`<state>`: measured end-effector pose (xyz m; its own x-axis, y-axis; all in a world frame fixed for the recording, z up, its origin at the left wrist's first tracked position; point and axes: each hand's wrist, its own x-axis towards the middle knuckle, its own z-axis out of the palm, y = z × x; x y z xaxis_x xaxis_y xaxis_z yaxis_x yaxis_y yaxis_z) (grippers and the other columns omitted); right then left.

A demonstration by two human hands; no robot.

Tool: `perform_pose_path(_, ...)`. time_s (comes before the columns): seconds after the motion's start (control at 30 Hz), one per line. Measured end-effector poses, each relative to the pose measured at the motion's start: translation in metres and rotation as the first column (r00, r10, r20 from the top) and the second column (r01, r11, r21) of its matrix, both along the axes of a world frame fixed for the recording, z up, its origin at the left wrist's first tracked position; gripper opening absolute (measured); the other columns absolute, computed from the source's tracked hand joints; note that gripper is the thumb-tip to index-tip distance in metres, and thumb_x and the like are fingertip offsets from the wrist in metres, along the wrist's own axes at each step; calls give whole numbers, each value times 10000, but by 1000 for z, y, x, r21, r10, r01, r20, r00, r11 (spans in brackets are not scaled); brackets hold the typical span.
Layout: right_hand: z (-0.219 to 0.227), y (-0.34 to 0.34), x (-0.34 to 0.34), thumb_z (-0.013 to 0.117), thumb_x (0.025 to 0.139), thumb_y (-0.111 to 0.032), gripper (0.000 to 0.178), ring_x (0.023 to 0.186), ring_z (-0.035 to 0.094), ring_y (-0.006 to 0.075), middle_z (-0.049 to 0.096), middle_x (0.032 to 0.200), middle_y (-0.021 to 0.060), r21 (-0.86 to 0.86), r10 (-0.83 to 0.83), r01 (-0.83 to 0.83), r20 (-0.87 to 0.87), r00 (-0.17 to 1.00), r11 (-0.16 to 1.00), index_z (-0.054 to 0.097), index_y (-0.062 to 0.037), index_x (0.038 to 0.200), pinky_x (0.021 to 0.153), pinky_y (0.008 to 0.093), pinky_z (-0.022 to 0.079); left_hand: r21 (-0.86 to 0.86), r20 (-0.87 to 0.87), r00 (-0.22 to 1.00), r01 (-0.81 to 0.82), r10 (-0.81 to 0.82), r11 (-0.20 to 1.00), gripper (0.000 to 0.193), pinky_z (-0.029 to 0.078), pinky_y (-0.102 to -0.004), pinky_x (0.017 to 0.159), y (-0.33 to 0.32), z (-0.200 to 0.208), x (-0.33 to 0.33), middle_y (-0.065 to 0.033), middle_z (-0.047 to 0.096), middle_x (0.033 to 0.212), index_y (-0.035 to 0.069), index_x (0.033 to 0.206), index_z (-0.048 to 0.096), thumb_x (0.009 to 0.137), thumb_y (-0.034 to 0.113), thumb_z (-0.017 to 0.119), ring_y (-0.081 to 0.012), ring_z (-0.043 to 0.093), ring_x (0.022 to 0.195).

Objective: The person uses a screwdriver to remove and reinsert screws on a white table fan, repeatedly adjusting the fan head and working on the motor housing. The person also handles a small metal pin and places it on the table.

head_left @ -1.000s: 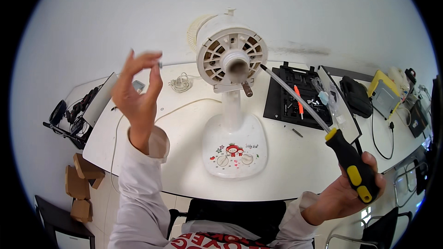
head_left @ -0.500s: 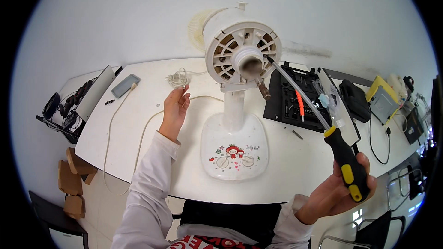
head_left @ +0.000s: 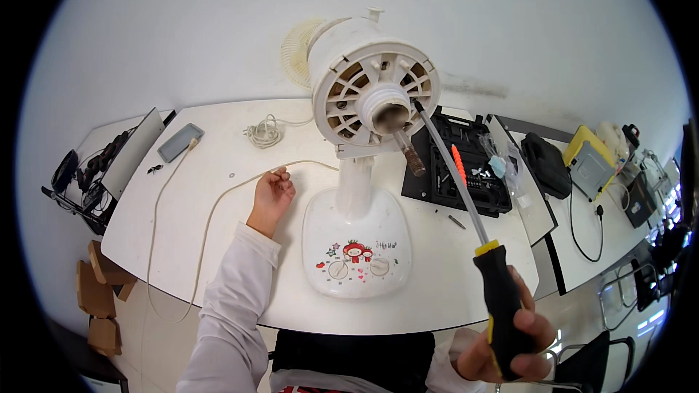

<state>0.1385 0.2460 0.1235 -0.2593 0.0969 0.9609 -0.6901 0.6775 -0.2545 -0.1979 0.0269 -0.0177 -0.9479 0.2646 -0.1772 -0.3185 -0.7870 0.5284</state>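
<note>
- Left hand (head_left: 272, 195): above the table to the left of the fan base, fingers loosely curled and palm partly turned up; whether a small item is pinched in it cannot be told. Its fingertips lie close to the pale cord (head_left: 207, 229).
- Right hand (head_left: 526, 329): grasping the black-and-yellow handle of a long screwdriver (head_left: 502, 298), low at the right, where handle and fingers overlap the table's front edge in this view.
- Screwdriver shaft: slanting up and left; its dark tip appears against the right rim of the fan head (head_left: 341, 54), contact uncertain.
- Fan (head_left: 354, 189): upright near the middle of the table (head_left: 437, 269), its white base (head_left: 357, 227) set back from the curved front edge by a strip of tabletop.
- Left side: a wide stretch of tabletop, crossed by the cord, separates the base from the left edge; a coiled cable (head_left: 264, 132) and a grey rectangular device (head_left: 180, 143) lie farther back.
- Right side: an open black tool case (head_left: 440, 196) narrows the room beside the fan.
</note>
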Motion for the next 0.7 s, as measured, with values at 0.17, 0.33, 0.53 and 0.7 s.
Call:
perform_pose_path(0.17, -10, -10, 5, 616, 785, -12, 439, 1032, 541, 373, 433, 1107, 102, -101, -3, 16, 129, 992, 995, 428, -267, 1089, 860, 448, 513, -297, -67, 987, 118, -144, 948, 101, 197, -216, 372, 7, 15, 21, 42, 339, 548, 70, 826, 505, 826, 140, 432, -68, 266, 420)
perform_pose_path(0.33, -10, -15, -23, 539, 849, -8, 301, 901, 586, 366, 491, 1058, 143, 27, -20, 30, -297, 955, 999, 378, -145, 1063, 809, 526, 534, -654, -500, 836, -195, -225, 731, 205, 161, -218, 378, 33, 38, 48, 62, 282, 485, 54, 804, 568, 862, 178, 415, -27, 213, 410)
perform_pose_path(0.53, -16, 5, 16, 580, 757, 6, 421, 1014, 547, 389, 428, 1131, 84, 123, -85, 67, 141, 986, 990, 431, -250, 1056, 942, 487, 457, -697, -715, 509, -465, -480, 545, 453, 256, -245, 470, 47, 40, 69, 32, 288, 510, 65, 1168, 542, 835, 372, 563, -88, 280, 471)
perform_pose_path(0.7, 21, -14, 20, 645, 742, 21, 389, 968, 551, 366, 490, 1050, 63, 134, -48, -3, 372, 927, 991, 448, -217, 979, 888, 468, 491, -750, -610, 499, -614, -615, 246, 765, 337, -262, 461, 51, 43, 82, 3, 401, 506, 35, 1233, 481, 687, 530, 687, -146, 390, 425)
